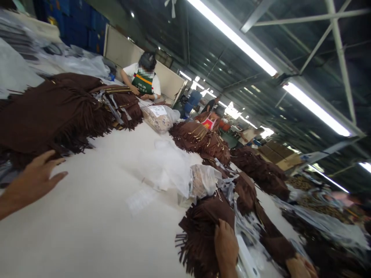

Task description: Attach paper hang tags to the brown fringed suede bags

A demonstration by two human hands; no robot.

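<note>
My left hand (33,179) is open at the left, fingers spread, above the white table (95,208) and beside a large stack of brown fringed fabric pieces (49,112). Whether its fingertips touch the fringe I cannot tell. At the lower right, my right hand (226,243) is closed on the edge of a brown fringed piece (199,227), whose fringe fans out over the table. Close by lie a clear plastic bag with beige contents (203,179) and a crumpled translucent plastic sheet (165,166).
Another hand (300,266), seemingly a co-worker's, touches brown material at the bottom right. A person in a green apron (143,81) works across the table. Brown fringed heaps (199,139), a labelled plastic bag (159,117) and a white strip-like object (246,256) lie around.
</note>
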